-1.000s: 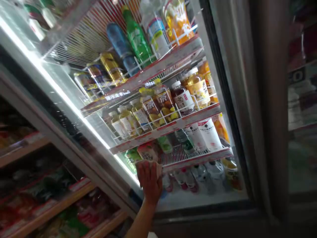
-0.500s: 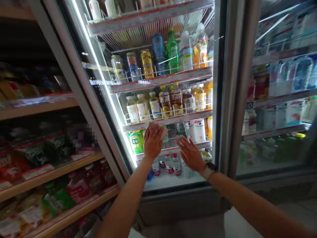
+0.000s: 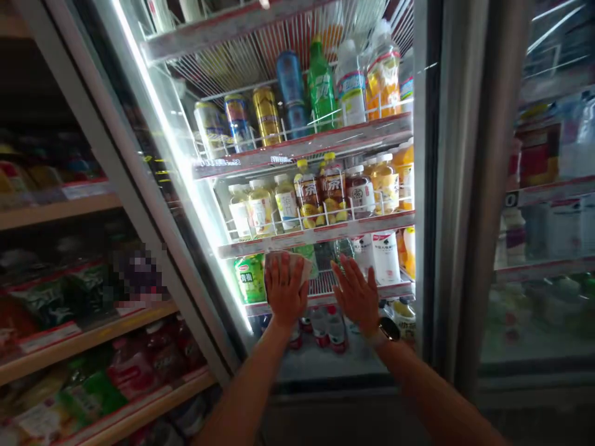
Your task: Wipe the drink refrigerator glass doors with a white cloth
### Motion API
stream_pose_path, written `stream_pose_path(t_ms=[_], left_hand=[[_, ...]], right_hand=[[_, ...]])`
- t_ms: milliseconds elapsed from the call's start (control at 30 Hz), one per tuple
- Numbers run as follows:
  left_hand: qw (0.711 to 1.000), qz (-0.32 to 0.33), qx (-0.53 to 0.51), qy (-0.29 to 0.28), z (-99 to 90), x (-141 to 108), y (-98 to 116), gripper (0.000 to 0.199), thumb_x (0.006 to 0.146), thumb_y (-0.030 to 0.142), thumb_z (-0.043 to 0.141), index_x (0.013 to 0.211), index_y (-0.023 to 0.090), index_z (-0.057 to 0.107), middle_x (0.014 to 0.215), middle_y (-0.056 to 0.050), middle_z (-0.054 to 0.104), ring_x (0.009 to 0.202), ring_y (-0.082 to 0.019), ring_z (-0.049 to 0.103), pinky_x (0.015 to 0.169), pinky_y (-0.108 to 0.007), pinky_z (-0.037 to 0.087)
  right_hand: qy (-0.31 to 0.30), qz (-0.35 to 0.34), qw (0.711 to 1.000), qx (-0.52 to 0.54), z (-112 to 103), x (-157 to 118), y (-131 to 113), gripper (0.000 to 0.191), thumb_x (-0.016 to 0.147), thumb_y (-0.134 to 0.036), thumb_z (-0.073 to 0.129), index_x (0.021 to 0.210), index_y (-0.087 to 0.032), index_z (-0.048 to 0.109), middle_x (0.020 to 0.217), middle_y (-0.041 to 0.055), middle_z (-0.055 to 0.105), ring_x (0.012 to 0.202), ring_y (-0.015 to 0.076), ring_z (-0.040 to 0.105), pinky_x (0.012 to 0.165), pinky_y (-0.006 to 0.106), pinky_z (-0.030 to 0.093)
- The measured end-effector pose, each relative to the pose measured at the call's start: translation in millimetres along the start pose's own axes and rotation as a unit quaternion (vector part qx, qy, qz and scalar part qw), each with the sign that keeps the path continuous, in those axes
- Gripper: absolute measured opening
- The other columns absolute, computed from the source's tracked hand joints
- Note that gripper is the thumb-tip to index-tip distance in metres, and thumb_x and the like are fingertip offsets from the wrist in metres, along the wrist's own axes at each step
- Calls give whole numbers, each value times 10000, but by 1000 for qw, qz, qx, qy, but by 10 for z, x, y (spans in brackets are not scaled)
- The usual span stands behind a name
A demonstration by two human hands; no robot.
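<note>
At the glass door, I have the left hand spread on a cloth, seemingly pressing it, right hand spread alongside; the next move likely needs even pressure.

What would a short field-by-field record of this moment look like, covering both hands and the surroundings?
Setting: a lit drinks cooler seen through its glass door
Left hand: left hand laid flat over a pale cloth
Right hand: right hand without a cloth, fingers spread towards the glass; contact unclear
Right wrist: dark-faced watch
Upper shelf: includes a gold can and a green bottle
Beside left hand: green package inside the cooler
Far left: wooden-edged shelves with packaged goods
</note>
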State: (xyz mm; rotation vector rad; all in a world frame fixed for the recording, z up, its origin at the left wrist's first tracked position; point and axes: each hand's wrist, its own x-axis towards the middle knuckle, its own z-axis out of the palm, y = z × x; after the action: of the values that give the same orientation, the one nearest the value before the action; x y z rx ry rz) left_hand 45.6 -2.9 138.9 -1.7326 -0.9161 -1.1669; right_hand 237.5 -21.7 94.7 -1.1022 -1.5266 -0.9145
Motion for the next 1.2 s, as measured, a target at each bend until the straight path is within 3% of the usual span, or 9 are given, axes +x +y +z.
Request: stream_pose_path(t_ms=[167,300,367,533,633,867,933,1033,1200], left_hand=[[999,33,19,-36,40,-601,151,649,924,303,514,1525,279,270,1603,-80,256,1500,-316,153,1192,-551,222],[997,41,30,-54,49,-879,311,681,917,273,498,1538,273,218,1608,-81,241,1501,-315,150,1195,-564,212],[996,38,30,-72,44,-739,390,687,912,254,497,1539,269,217,1600,-82,266,1503,-308,143,1198,-567,203],[996,11,13,-87,53,55,505,628,930,291,477,1525,267,280,1600,-61,280,1515,-282,76,1218,-555,147],[998,8,4,-66,106,170,530,610,932,312,488,1514,260,317,1599,-64,286,1516,-278,70,1224,-545,114],[995,55,0,-85,145,-961,541,521,910,329,532,1423,246,491,1537,-77,413,1510,-268,140,1229,-483,109],[991,82,-3,-102,104,-1132,481,494,905,322,544,1395,267,525,1509,-62,457,1504,-246,171,1232,-447,111],[984,123,-3,-125,35,-977,364,515,905,320,536,1417,305,491,1492,-42,482,1489,-230,230,1229,-441,116],[985,111,2,-135,-35,-271,305,613,917,326,507,1504,294,337,1557,-51,384,1496,-260,202,1221,-491,134]], right_hand=[[32,48,998,-8,51,-333,9,649,970,-270,461,1559,-271,188,1599,46,278,1497,196,190,1227,468,31],[28,51,998,3,69,-392,27,663,962,-281,477,1559,-284,187,1584,45,319,1485,200,233,1227,464,54],[17,56,998,12,62,-381,36,656,966,-285,465,1558,-301,183,1572,43,347,1467,213,282,1223,475,70],[5,54,998,16,23,-375,41,645,977,-282,444,1562,-293,172,1580,51,333,1473,218,267,1221,476,51],[-1,62,998,23,14,-381,22,646,979,-284,435,1564,-297,161,1585,52,324,1475,230,261,1218,490,58],[-13,90,995,44,16,-415,-53,656,980,-271,417,1568,-302,127,1620,65,228,1491,260,210,1207,539,73],[-15,87,995,45,12,-430,-52,665,977,-270,435,1568,-297,130,1627,63,201,1498,254,184,1212,525,70],[-8,78,996,44,16,-445,-36,659,977,-264,442,1565,-290,144,1631,60,178,1502,238,168,1218,508,49],[6,79,995,60,26,-440,-30,632,979,-267,443,1556,-292,188,1627,51,183,1498,238,182,1221,526,31]])
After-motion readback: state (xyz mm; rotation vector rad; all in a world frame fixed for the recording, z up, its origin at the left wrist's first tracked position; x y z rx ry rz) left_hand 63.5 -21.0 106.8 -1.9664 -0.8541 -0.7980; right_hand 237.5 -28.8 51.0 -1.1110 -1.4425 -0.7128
